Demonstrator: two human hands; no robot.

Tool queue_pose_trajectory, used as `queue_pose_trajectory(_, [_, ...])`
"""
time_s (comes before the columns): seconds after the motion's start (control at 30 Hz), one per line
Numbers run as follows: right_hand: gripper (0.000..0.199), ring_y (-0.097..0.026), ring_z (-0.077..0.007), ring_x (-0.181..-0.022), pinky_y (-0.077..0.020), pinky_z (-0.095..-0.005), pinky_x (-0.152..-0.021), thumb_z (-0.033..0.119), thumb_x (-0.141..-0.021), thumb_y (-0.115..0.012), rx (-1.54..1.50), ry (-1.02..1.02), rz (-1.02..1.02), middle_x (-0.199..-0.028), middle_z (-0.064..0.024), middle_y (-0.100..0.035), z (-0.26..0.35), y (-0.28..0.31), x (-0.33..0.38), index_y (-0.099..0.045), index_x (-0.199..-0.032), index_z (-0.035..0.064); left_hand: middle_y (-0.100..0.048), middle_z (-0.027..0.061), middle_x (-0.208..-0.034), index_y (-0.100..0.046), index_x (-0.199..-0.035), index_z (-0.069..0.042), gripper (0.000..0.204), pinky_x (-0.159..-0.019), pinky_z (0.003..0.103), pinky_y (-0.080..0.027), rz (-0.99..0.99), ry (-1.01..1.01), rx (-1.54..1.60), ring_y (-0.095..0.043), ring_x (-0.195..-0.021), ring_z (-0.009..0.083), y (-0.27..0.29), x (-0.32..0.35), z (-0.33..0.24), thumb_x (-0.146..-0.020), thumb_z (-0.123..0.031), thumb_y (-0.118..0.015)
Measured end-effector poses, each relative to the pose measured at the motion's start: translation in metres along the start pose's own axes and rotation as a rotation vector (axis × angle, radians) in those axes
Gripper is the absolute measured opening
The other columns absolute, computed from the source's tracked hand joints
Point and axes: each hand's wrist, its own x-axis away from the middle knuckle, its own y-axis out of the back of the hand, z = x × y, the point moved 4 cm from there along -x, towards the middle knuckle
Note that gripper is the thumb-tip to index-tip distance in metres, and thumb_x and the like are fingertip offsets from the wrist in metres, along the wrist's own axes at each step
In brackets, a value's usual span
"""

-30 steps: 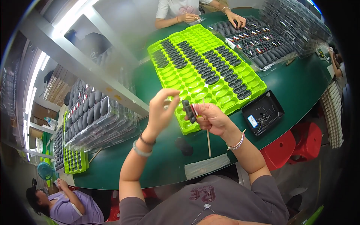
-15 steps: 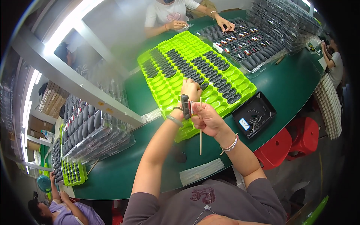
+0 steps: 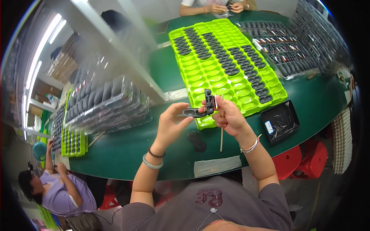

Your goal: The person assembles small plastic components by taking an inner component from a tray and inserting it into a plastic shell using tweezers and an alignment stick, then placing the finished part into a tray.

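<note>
Black casing [image 3: 209, 102] runs up-down lengthwise; oval shell [image 3: 193, 112] left-right

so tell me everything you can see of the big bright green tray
The bright green tray looks like shiny moulded plastic, roughly rectangular, with rows of oval hollows. It lies on the dark green table, its long sides running away at a slant. Dark oval pieces sit in many hollows through its middle; those toward its near left and far right corners are bare. The right hand shows in front of its near end; contact is unclear.
</note>
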Motion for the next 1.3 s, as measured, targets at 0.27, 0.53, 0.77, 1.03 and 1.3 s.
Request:
queue_pose_trajectory(0.27, [0.034, -0.023, 0.0006, -0.041, -0.0185, -0.0172, -0.038, 0.033, -0.096, -0.045, 0.194, -0.055, 0.045, -0.087, -0.0029, -0.065, -0.014, -0.029, 0.001, -0.059, -0.106, 0.0035, -0.057, 0.0070, -0.103, -0.049, -0.120, 0.000, 0.035, -0.078, 0.029, -0.051, -0.036, 0.261, 0.723, -0.059, -0.092, 0.0139, 0.007, 0.026, 0.026, -0.086, -0.008, -0.056])
queue_pose_trajectory(0.53, [0.033, -0.023, 0.0020, -0.043, -0.0166, -0.0168, -0.040, 0.030, -0.096, -0.047, 0.361, -0.058, 0.143, -0.053, 0.0117, -0.034, -0.022, -0.029, 0.006, -0.059, -0.108, 0.0015, -0.060, 0.0065, -0.108, -0.050, -0.123, 0.001, 0.039, -0.074, 0.024, -0.047, 0.070, 0.328, 0.642, -0.057, -0.092, 0.0106, 0.003, 0.032, 0.043, -0.088, -0.012, -0.058])
queue_pose_trajectory(0.77, [0.038, -0.021, 0.0011, -0.041, -0.0148, -0.0180, -0.038, 0.031, -0.096, -0.046, 0.232, -0.065, 0.090, -0.054, 0.0101, -0.038, -0.013, -0.020, 0.003, -0.058, -0.110, -0.0010, -0.060, 0.0046, -0.100, -0.051, -0.121, 0.001, 0.039, -0.075, 0.025, -0.048, 0.047, 0.300, 0.453, -0.057, -0.088, 0.0105, 0.011, 0.031, 0.038, -0.086, -0.011, -0.061])
queue_pose_trajectory(1.03, [0.045, -0.021, -0.0005, -0.042, -0.0170, -0.0179, -0.038, 0.035, -0.095, -0.047, 0.117, -0.194, 0.067, -0.057, 0.0066, -0.038, -0.038, -0.004, -0.001, -0.052, -0.118, -0.0027, -0.059, 0.0040, -0.098, -0.051, -0.122, 0.001, 0.039, -0.078, 0.026, -0.049, 0.014, 0.258, 0.581, -0.056, -0.087, 0.0105, 0.015, 0.033, 0.030, -0.086, -0.012, -0.061])
queue_pose_trajectory(1.3, [0.026, -0.022, -0.0005, -0.041, -0.0162, -0.0192, -0.038, 0.029, -0.093, -0.053, 0.159, -0.283, 0.070, -0.051, 0.0100, -0.030, -0.044, -0.017, 0.000, -0.057, -0.088, 0.0040, -0.058, 0.0043, -0.098, -0.051, -0.120, 0.002, 0.039, -0.080, 0.025, -0.047, 0.037, 0.236, 0.591, -0.055, -0.090, 0.0099, 0.011, 0.033, 0.021, -0.085, -0.011, -0.062])
